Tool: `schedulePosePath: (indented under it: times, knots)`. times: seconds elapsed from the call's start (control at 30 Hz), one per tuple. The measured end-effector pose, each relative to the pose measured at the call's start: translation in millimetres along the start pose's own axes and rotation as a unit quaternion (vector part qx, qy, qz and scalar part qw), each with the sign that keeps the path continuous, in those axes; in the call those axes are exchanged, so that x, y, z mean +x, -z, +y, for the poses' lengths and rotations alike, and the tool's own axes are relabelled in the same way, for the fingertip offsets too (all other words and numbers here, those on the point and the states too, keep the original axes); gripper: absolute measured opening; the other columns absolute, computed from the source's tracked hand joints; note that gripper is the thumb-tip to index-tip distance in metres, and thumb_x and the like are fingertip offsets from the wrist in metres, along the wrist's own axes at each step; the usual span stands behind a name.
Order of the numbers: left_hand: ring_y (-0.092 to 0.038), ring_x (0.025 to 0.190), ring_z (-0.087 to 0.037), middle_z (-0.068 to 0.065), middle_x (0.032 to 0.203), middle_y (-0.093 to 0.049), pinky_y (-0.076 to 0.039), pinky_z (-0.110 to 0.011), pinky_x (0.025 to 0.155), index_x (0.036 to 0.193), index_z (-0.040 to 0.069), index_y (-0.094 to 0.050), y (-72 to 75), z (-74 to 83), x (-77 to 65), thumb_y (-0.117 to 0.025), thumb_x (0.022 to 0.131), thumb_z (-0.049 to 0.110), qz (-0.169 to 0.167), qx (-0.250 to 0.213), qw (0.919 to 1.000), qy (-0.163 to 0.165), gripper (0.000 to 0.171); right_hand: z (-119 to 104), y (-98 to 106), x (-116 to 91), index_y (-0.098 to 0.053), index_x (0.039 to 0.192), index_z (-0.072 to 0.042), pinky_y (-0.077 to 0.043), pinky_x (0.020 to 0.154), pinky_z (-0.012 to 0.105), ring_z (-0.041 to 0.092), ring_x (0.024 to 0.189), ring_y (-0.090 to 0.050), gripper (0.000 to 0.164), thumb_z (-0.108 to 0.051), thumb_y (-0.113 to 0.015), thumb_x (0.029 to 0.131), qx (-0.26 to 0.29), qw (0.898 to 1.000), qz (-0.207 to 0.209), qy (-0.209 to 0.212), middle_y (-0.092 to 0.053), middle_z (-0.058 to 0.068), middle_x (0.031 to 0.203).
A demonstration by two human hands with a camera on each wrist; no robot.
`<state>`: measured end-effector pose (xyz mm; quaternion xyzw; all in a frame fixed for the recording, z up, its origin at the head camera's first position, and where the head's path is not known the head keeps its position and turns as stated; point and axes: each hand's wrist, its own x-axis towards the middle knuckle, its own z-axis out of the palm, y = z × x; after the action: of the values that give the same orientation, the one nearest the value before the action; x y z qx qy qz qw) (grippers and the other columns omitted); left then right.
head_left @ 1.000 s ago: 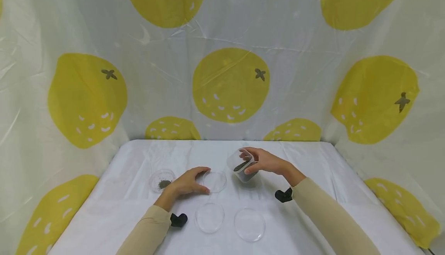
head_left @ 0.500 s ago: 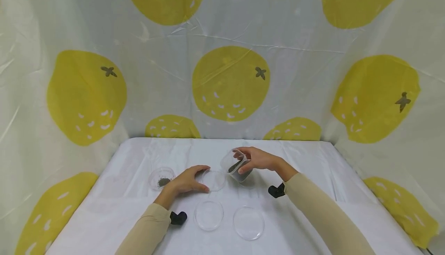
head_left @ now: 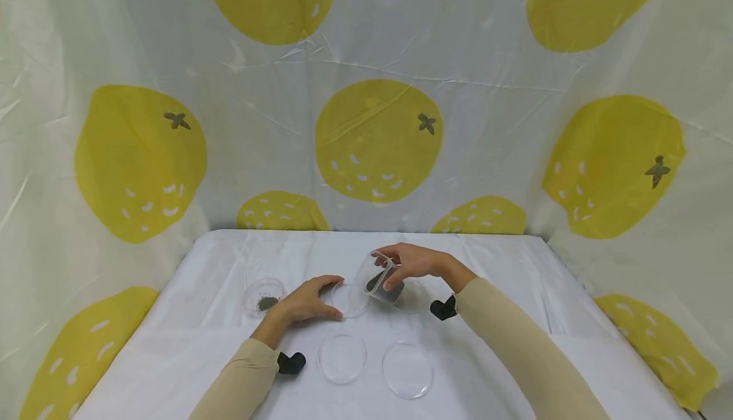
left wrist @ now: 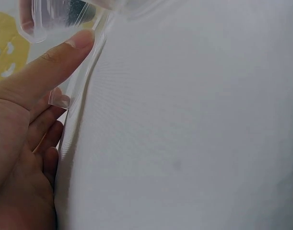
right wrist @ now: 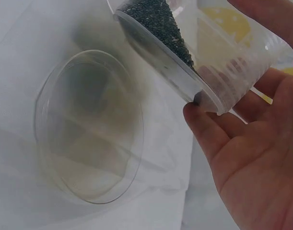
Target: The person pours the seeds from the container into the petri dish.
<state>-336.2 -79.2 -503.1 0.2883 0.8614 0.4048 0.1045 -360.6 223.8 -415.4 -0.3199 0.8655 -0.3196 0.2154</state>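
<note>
My left hand (head_left: 309, 299) curves round the left side of a clear petri dish (head_left: 350, 308), thumb and fingers at its rim. The left wrist view shows the thumb (left wrist: 64, 60) against the dish's edge. With my right hand (head_left: 415, 262) I grip a clear plastic tub (head_left: 378, 280), tilted left with its mouth toward that dish. Dark fine granules (right wrist: 153, 21) lie against the tub's lower wall in the right wrist view. Below the right hand another clear dish (right wrist: 88, 129) sits on the white cloth.
A dish (head_left: 249, 296) holding a small heap of dark granules (head_left: 267, 303) stands left of the left hand. Nearer the front lie two clear round dishes, the left one (head_left: 342, 382) and the right one (head_left: 408, 397). A lemon-patterned curtain (head_left: 378, 51) surrounds the table.
My right hand has moved left with the tub, bringing its mouth to the dish at my left hand. The left hand stays in place.
</note>
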Motion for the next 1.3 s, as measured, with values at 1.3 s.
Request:
schedulePosePath:
  times: [1.3]
  knots:
    - [-0.034,0.13,-0.023,-0.001,0.136,-0.046,-0.025,-0.043,0.106,0.134,0.014,-0.049,-1.2,-2.7,1.2,-0.085,0.062,0.04,0.003,-0.003,0.9998,-0.02,0.084,-37,14,26,-0.046,0.137,-0.008,-0.043,0.09,0.031,0.011,0.105,-0.054,0.086,-0.035,-0.085,0.064,-0.103,0.99,-0.081,-0.048,-0.059,0.005,0.12]
